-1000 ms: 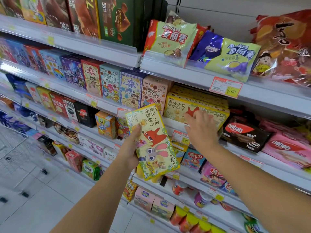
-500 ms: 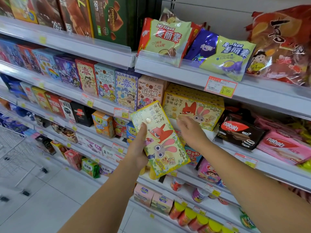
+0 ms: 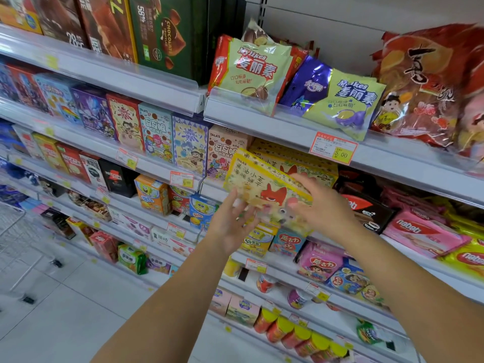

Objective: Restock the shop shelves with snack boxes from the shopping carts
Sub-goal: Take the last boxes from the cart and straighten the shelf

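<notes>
Straight fingers of the left hand [image 3: 233, 226] are pressed under the lower left edge, and the right hand [image 3: 323, 209] is curled on the lower right corner, of the blurred yellow snack box [image 3: 262, 182], tilted at frame centre before matching yellow boxes [image 3: 322, 169] on the shelf [image 3: 213, 189].

"TALA'S" on the yellow box [image 3: 251, 176] at the fingers [image 3: 309, 188], "Mylikes" on the green bag [image 3: 252, 72] above them, "58%" on the dark green box [image 3: 162, 35] up-left, "5.00" on the price tag [image 3: 333, 151] above-right, "nabati" on the pink pack [image 3: 421, 233] to their right
</notes>
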The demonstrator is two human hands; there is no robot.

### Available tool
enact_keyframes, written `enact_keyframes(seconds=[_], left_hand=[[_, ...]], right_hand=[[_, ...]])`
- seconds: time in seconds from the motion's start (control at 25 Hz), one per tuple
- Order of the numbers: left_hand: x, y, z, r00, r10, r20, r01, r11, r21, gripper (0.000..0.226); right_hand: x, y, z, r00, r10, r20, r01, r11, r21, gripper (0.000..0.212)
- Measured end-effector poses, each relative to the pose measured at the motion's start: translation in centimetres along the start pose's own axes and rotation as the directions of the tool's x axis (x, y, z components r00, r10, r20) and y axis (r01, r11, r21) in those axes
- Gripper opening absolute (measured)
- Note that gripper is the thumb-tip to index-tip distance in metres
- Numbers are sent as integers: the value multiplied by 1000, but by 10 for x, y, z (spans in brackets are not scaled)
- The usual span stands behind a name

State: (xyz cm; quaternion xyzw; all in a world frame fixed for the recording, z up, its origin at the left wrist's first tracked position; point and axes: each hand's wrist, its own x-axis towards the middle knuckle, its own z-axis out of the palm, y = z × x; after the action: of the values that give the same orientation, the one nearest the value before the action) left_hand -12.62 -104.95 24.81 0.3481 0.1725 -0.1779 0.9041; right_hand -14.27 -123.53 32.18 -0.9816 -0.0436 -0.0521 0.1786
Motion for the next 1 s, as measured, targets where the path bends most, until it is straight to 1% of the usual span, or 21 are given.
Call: enact_keyframes(seconds=[0.04,0.08,0.16,0.2,0.28,0.36,0.52,0.64,0.76,0.88,1.0], left_hand=[[2,5,-2,999,35,-35,-35,999,10,47],[3,11,-1,994,86,-73,-83,996,45,46],[7,21,1,963,234,-130,-208,960,190,48],[9,25,4,944,297,-142,-252,930,268,47],[14,34,7,926,353,-131,-284,884,372,44],[19,43,9,926,358,-119,-275,856,438,46],[28,58,10,923,361,-131,-254,829,498,49],[35,65,4,922,349,-169,-224,835,502,49],[38,67,3,918,355,-179,-225,835,501,49],[40,62,4,907,390,-158,-257,811,526,48],[38,59,9,884,453,-115,-322,769,553,47]], right_hand=[[2,3,-3,995,-70,-67,59,986,-157,59],[5,6,-4,982,-150,-117,114,956,-270,56],[8,11,-1,951,-259,-170,177,905,-388,54],[9,13,3,945,-268,-190,171,894,-413,54],[12,14,8,963,-187,-194,95,909,-407,53],[18,16,8,981,-75,-177,6,932,-363,54],[30,14,3,993,27,-118,-66,938,-340,56],[39,14,7,988,82,-129,-123,929,-348,57],[45,23,21,975,64,-211,-143,913,-383,55],[47,31,36,947,-25,-320,-119,898,-424,53],[49,32,43,949,-54,-312,-85,906,-415,51]])
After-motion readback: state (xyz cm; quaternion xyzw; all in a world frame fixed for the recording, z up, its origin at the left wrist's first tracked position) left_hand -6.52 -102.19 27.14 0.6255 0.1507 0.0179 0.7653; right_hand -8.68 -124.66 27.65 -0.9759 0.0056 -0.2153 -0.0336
